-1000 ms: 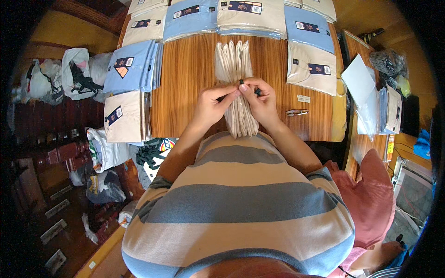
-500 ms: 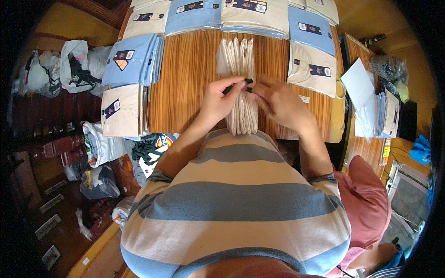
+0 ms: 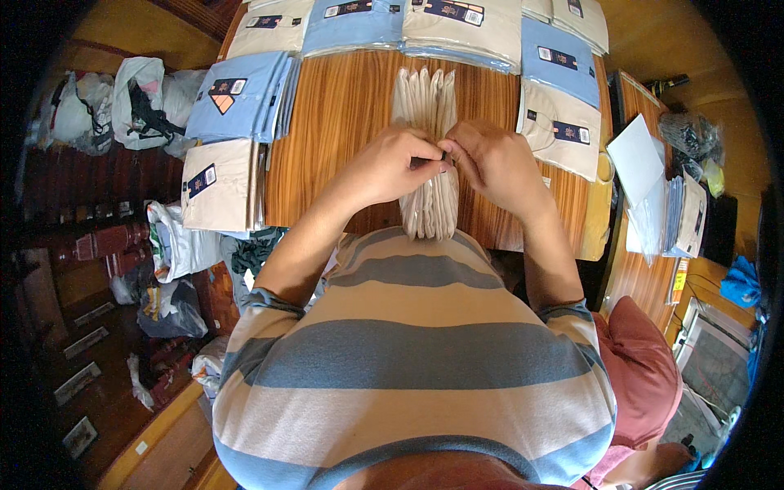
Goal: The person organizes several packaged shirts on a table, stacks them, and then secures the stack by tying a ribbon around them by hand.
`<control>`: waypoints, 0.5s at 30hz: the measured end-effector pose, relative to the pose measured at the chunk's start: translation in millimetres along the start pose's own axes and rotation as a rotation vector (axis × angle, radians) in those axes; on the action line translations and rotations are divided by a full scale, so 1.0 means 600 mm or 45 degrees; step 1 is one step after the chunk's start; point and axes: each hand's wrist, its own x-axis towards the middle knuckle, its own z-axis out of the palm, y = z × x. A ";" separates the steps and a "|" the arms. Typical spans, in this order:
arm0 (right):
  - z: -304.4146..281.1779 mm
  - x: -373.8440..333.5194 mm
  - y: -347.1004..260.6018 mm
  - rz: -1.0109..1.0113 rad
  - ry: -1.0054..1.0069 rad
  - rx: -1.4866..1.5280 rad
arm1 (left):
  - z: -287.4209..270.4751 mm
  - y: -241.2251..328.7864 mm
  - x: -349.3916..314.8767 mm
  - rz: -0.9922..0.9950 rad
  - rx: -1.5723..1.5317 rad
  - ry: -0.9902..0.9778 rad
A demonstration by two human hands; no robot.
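Note:
A bundle of beige folded garments in clear plastic (image 3: 430, 208) rests on the wooden table in front of me, its folded edges facing up. Over its middle, my left hand (image 3: 402, 162) is closed in a pinch on a thin black strip (image 3: 444, 155). My right hand (image 3: 494, 162) meets it there, thumb and forefinger pinched on the same strip. Most of the strip is hidden by my fingers, so I cannot tell whether it runs around the bundle.
Stacks of packed blue garments (image 3: 237, 96) and beige garments (image 3: 224, 184) line the table's left side. More stacks fill the far edge, and a beige stack (image 3: 558, 135) lies at right. Plastic bags (image 3: 135, 106) hang at left. White sheets (image 3: 635, 159) lie on the right-hand surface.
My hands have drawn closer together over the bundle, and less of the black strip shows between them. The view has shifted slightly.

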 end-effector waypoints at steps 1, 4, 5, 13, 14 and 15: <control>0.004 -0.001 0.001 -0.035 0.038 0.016 | -0.007 0.012 0.001 -0.023 0.032 -0.029; 0.008 -0.010 -0.002 -0.012 0.057 0.084 | -0.009 0.014 0.002 -0.016 0.219 -0.072; 0.008 -0.012 -0.003 0.016 0.047 0.111 | -0.008 0.013 0.002 -0.001 0.297 -0.078; 0.119 -0.050 0.028 0.577 0.422 1.007 | -0.006 -0.003 0.002 0.459 0.518 -0.098; 0.143 -0.049 0.030 0.674 0.530 1.141 | -0.010 -0.005 0.004 0.557 0.577 -0.135; 0.159 -0.057 0.025 0.676 0.511 1.181 | -0.016 -0.001 0.005 0.569 0.658 -0.187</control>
